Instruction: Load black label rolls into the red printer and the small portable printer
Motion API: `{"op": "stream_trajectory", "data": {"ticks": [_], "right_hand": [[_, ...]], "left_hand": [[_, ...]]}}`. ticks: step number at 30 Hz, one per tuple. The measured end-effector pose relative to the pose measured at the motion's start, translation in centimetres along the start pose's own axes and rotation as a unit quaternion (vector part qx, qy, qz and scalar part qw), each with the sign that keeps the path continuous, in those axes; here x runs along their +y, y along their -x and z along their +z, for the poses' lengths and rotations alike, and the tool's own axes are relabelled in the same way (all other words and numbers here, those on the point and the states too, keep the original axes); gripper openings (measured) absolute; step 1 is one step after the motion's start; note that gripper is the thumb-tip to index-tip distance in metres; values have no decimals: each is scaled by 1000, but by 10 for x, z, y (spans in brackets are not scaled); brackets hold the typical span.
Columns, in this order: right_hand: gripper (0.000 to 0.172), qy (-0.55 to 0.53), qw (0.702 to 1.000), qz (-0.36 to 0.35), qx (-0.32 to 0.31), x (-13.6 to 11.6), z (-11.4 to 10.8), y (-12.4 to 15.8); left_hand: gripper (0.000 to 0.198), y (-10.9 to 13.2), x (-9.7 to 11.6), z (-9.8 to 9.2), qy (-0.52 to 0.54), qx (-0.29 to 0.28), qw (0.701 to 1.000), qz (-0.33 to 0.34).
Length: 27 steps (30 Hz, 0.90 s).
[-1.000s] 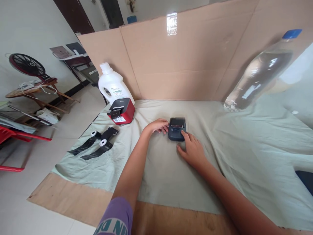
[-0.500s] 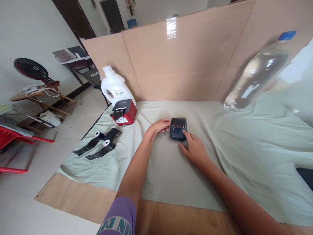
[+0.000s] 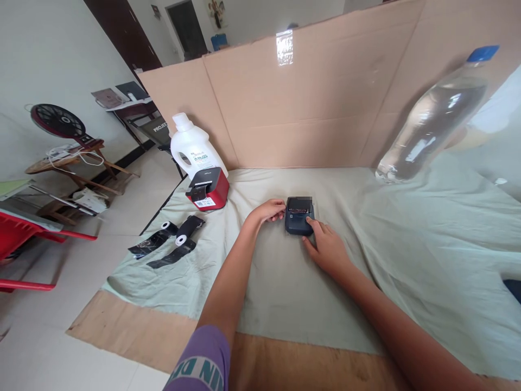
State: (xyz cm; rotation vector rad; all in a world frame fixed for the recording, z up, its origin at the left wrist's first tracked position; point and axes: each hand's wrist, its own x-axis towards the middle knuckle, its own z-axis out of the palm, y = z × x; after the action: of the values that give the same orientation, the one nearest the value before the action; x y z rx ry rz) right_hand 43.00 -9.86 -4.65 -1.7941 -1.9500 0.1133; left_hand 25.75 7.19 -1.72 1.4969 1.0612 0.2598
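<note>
A small dark blue printer (image 3: 298, 215) lies on the pale green cloth (image 3: 280, 271) in the middle of the table. My left hand (image 3: 266, 210) rests against its left side with the fingers curled on its edge. My right hand (image 3: 325, 248) is at its near right corner, with fingers on top of it. Both hands hold the printer in place on the cloth.
A red and black label printer (image 3: 207, 188) stands at the back left in front of a white jug (image 3: 194, 147). Two black ribbon rolls (image 3: 173, 241) lie left of my arm. A clear water bottle (image 3: 431, 122) leans at the right. A cardboard wall (image 3: 293, 103) closes the back.
The hands and the dark blue printer stay as they were. My head has shifted a little, so everything sits slightly to the right in the picture.
</note>
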Motion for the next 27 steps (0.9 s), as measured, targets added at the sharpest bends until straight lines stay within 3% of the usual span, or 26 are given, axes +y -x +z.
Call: {"op": "stream_trajectory", "data": {"ticks": [27], "right_hand": [[45,27,1000,0,7,0,4,-1]], "left_hand": [[20,9,4,8,-12,26,1000,-13]]}}
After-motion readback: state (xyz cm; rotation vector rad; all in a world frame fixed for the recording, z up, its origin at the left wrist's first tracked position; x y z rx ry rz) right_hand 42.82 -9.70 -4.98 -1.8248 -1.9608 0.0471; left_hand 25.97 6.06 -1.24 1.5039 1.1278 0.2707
